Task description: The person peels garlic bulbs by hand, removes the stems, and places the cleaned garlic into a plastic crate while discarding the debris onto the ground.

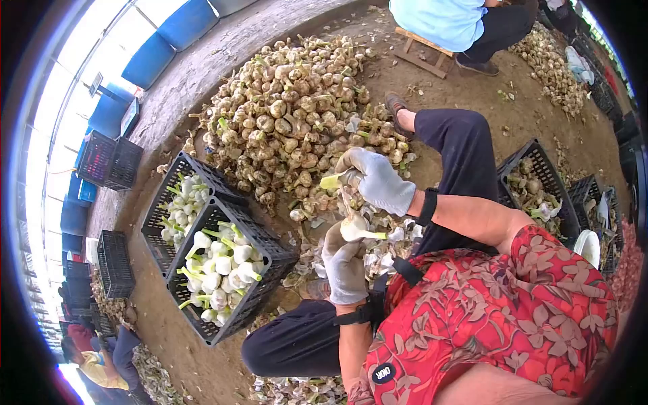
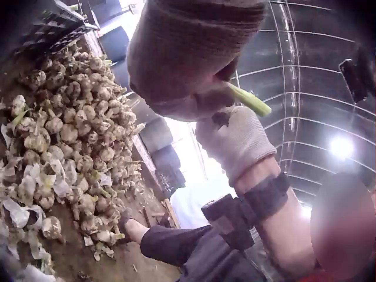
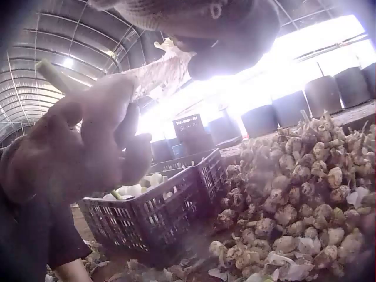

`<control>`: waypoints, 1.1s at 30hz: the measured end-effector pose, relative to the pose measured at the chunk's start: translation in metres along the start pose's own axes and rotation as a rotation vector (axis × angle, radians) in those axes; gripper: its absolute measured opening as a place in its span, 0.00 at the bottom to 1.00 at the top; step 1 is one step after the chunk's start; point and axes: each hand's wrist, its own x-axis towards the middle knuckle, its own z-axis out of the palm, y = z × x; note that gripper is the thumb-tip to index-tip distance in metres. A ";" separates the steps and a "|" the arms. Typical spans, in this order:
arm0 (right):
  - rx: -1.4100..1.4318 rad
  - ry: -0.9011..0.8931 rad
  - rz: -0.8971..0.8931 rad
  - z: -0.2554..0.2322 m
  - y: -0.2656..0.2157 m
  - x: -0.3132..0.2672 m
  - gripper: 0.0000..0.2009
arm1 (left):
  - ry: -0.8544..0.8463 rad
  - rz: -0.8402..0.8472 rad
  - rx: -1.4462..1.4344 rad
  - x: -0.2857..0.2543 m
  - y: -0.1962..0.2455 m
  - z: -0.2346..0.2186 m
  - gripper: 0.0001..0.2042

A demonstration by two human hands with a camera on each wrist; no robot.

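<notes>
I sit on the dirt floor wearing pale work gloves. My left hand (image 1: pixel 344 266) grips a peeled white garlic bulb (image 1: pixel 352 228) whose green stem (image 1: pixel 375 235) points toward my body. Just above it, my right hand (image 1: pixel 378 182) pinches a strip of papery skin (image 1: pixel 346 201) that runs down to the bulb. In the right wrist view the skin (image 3: pixel 158 73) stretches between my right hand (image 3: pixel 205 29) and my left hand (image 3: pixel 76 147). The left wrist view shows my left hand (image 2: pixel 188 53) close up, the stem (image 2: pixel 249 100), and my right hand (image 2: pixel 235 141) behind it.
A big heap of unpeeled garlic (image 1: pixel 290 115) lies ahead of my knees. Two black crates (image 1: pixel 280 256) with peeled white bulbs stand to the left. Loose skins (image 1: pixel 398 236) litter the ground. Another crate (image 1: pixel 540 158) is at my right, and a seated person (image 1: pixel 439 20) beyond.
</notes>
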 end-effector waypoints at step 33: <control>0.687 0.187 0.561 0.002 0.002 0.029 0.06 | -0.003 0.313 0.596 0.003 -0.019 0.033 0.47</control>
